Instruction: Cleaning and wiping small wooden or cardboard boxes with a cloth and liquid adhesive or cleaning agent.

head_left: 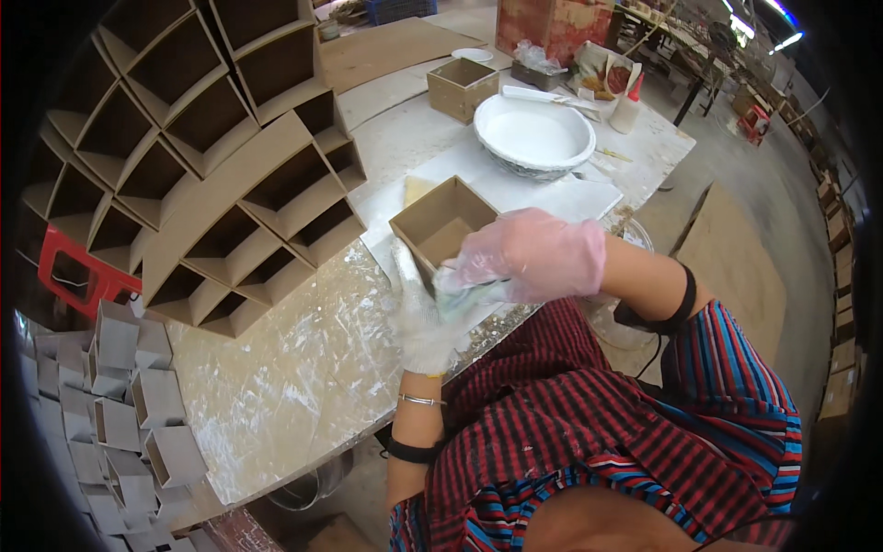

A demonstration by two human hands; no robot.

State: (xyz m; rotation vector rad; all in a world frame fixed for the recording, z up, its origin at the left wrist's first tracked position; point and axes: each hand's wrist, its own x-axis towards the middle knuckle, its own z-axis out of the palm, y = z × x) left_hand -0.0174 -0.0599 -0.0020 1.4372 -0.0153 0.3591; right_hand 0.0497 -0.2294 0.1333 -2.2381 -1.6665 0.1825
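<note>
A small open-topped brown fibreboard box (437, 213) sits tilted at the table's near edge. My left hand (425, 317), in a white knit glove, grips the box's near left side, with its fingers along the outer wall. My right hand (533, 253) wears a thin pink glove and closes round a pale green wad (464, 293), perhaps a cloth or sponge. It presses the wad against the box's near side, where the contact is partly hidden by the hands. Past the box stands a wide bowl (535, 129) of white paste or paint.
A similar box (463, 88) stands beside the bowl, near a white bottle with a red tip (625, 109). Brown compartment shelves (248, 225) fill the left. Several grey boxes (120, 414) are stacked at the lower left, by a red plastic stool (83, 271). White smears mark the table (285, 368).
</note>
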